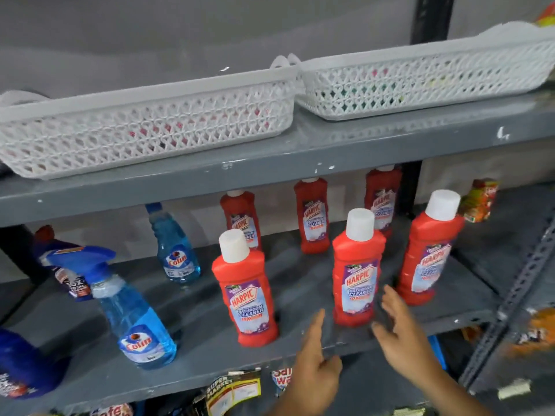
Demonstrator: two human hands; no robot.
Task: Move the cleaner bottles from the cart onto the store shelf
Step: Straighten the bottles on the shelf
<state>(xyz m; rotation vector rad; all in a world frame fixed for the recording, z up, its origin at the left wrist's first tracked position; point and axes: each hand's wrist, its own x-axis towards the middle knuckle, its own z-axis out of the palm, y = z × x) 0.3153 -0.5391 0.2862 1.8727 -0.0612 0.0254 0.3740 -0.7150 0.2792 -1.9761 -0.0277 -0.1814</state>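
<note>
A grey metal shelf (186,298) carries the cleaner bottles, and a higher shelf above it carries two white lattice baskets (144,124) side by side.

At the far left edge of the lower shelf a dark blue bottle (21,367) is cut off by the frame, and behind it another blue bottle with a red cap (64,265) leans at a tilt. Next comes a blue Colin spray bottle (132,319) near the front edge, its trigger head pointing left, and a second Colin bottle (177,250) stands farther back.

Six red Harpic bottles take up the middle and right of the shelf in two rows — three near, three far. The near-left Harpic bottle (249,292) stands upright close to the front edge; the near-middle Harpic bottle (357,271) and the near-right Harpic bottle (429,250) stand apart from it and from each other. The three far Harpic bottles (312,217) stand against the back wall, their caps partly hidden under the upper shelf.

The left hand (315,370) is spread open with fingers pointing up, empty, just in front of the shelf edge below the near-middle bottle. The right hand (405,334) is also spread open and empty — its fingertips close beside that bottle's lower right side; blur hides whether they touch.

Below the shelf, printed packets (234,388) show on a lower level.
</note>
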